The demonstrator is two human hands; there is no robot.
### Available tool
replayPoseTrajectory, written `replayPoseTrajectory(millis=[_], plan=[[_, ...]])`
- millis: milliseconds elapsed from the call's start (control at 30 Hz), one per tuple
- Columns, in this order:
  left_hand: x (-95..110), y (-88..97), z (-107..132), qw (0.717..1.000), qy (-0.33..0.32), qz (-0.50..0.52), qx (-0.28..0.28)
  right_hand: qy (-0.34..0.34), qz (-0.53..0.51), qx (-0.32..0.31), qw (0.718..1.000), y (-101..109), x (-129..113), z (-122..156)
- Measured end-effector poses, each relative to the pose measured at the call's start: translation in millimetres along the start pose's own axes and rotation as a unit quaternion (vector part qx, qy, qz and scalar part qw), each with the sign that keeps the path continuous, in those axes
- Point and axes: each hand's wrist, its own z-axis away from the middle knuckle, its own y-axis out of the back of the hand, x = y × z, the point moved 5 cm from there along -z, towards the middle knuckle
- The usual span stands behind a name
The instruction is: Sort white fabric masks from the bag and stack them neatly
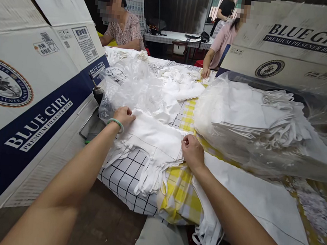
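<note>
A stack of white strapped garments (159,135) lies in front of me on the table, its straps hanging over the near edge. My left hand (124,117) has its fingers closed at the stack's far left corner; a pale green bangle (116,124) circles that wrist. At the right side my right hand (193,152) pinches the edge of the cloth between thumb and fingers. Whether each hand grips one layer or several cannot be made out. Under my right forearm spreads another white garment pile (249,194), with straps dangling off the table edge.
Large beer cartons stand at left (50,87) and right (294,46). A clear plastic bag (135,84) lies beyond the stack. Another bag (211,108) holds stacked white garments. Checkered cloth (129,169) covers the table. Co-workers (126,29) sit across; another person stands farther back.
</note>
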Motion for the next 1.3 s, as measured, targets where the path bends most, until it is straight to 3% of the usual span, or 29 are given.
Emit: replayPoseTrajectory(millis=[167, 267, 400, 500, 633, 700, 767, 867, 1000, 1133, 1300], plan=[[2, -1.0, 1, 0.999, -0.017, 0.026, 0.028, 0.095, 0.033, -0.006, 0.995, -4, -11, 5], [1, -1.7, -2, 0.997, -0.017, 0.071, 0.01, 0.032, -0.004, 0.008, 0.999, -5, -6, -2], [-1, -4.1, -3, 0.993, 0.001, 0.095, -0.066, -0.023, 0.002, -0.01, 1.0, -6, 2, -15], [-3, -1.6, -3, 0.992, 0.005, 0.101, -0.08, 0.022, 0.023, -0.019, 0.999, -5, -1, -16], [-7, 5.0, -3, 0.985, 0.027, 0.151, -0.076, 0.102, 0.0, 0.021, 0.995, 0, -15, -10], [-9, 6.9, -1, 0.972, 0.058, 0.198, -0.111, 0.079, -0.064, 0.015, 0.995, -1, -16, -10], [-10, 11.2, 4, 0.952, 0.082, 0.256, -0.144, 0.002, -0.156, -0.016, 0.988, -6, -11, -12], [-12, 23.7, 16, 0.924, 0.106, 0.328, -0.166, -0.095, -0.276, -0.074, 0.954, -12, -2, -13], [-19, 50.5, 36, 0.918, 0.117, 0.355, -0.133, -0.082, -0.418, -0.081, 0.901, -1, -11, -10], [-18, 88.8, 62, 0.905, 0.072, 0.41, -0.085, -0.045, -0.587, -0.071, 0.805, 25, -41, -1], [10, 150.0, 108, 0.872, -0.028, 0.486, -0.046, 0.011, -0.632, -0.031, 0.774, 83, -76, 8]])
